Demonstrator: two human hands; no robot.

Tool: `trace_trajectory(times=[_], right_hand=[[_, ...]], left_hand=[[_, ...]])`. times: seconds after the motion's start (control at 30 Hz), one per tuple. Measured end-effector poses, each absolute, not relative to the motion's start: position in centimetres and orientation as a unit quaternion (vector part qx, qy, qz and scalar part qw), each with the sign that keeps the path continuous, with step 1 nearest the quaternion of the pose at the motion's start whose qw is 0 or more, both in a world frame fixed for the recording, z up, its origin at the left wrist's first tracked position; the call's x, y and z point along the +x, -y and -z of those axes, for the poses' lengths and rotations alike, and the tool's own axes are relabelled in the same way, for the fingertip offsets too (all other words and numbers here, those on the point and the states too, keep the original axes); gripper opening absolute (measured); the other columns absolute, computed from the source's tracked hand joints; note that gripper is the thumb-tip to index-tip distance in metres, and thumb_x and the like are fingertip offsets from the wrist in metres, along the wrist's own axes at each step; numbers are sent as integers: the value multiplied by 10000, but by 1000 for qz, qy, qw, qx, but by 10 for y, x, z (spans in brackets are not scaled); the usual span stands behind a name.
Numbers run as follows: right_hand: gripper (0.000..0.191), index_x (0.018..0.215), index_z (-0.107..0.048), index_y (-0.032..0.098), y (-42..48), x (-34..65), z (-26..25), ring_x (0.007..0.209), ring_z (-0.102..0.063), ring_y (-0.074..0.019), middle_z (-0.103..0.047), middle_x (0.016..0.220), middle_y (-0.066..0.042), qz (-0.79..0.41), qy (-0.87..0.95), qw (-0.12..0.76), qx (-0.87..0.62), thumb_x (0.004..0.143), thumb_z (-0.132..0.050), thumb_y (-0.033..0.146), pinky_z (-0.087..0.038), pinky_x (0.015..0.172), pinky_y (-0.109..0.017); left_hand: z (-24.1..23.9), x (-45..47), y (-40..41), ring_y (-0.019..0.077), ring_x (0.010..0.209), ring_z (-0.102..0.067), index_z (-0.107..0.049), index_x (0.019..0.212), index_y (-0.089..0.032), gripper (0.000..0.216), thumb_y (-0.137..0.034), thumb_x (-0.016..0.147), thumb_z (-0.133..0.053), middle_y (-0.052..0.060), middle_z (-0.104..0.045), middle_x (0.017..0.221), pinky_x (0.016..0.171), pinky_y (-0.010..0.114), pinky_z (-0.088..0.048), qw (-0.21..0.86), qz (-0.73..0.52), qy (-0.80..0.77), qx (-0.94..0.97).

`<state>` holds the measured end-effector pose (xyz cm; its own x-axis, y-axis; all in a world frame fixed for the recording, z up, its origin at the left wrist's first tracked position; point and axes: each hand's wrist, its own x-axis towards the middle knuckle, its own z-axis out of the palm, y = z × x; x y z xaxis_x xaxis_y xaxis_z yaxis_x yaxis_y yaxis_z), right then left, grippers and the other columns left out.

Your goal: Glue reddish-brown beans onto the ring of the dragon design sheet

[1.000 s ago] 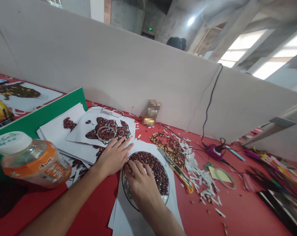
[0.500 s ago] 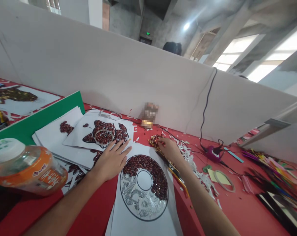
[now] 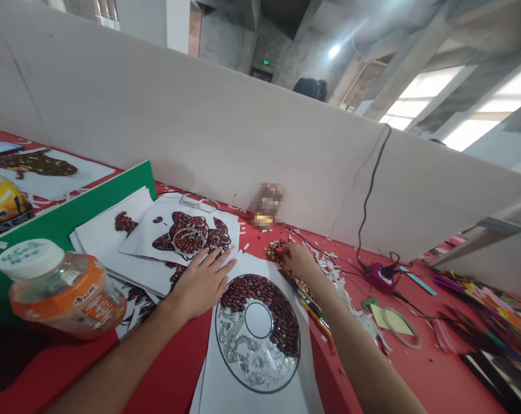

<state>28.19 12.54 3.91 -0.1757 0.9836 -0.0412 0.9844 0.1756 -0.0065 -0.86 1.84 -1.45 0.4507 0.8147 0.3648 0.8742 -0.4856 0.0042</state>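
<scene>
Disc drawing [image 3: 257, 319], just right of the spread fingers of the left hand [image 3: 198, 287]: dark beans [image 3: 282, 322] fill its upper and right arc; the lower-left arc is uncovered. Seed pile [image 3: 272, 248] at the bent fingers of the right hand [image 3: 302, 261]; their grip cannot be told.

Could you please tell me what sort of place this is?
Probably a craft workspace, judging by a round dragon drawing partly covered with dark beans, loose seeds by the right hand, and a utility knife.
</scene>
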Motion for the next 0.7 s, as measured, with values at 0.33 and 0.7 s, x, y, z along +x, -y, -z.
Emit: trace_trajectory(times=[0.33, 0.7], right_hand=[[227, 986, -697, 78, -115, 280, -40, 879, -644, -204, -722, 985, -156, 26, -776, 8, 630, 890, -511, -10, -362, 734, -267], [283, 1045, -710, 172, -68, 259, -60, 923, -689, -187, -743, 1043, -84, 101, -792, -118, 590, 916, -474, 85, -479, 835, -272]], left_hand=[[13, -9, -18, 215, 1469, -402, -470, 1513, -293, 483, -397, 1071, -305, -12, -372, 1643, 1220, 469, -244, 85, 155, 500, -848], [13, -8, -18, 219, 1463, -410, -490, 1498, -294, 477, -389, 1064, -316, -10, -395, 1632, 1216, 465, -254, 85, 160, 503, -845]])
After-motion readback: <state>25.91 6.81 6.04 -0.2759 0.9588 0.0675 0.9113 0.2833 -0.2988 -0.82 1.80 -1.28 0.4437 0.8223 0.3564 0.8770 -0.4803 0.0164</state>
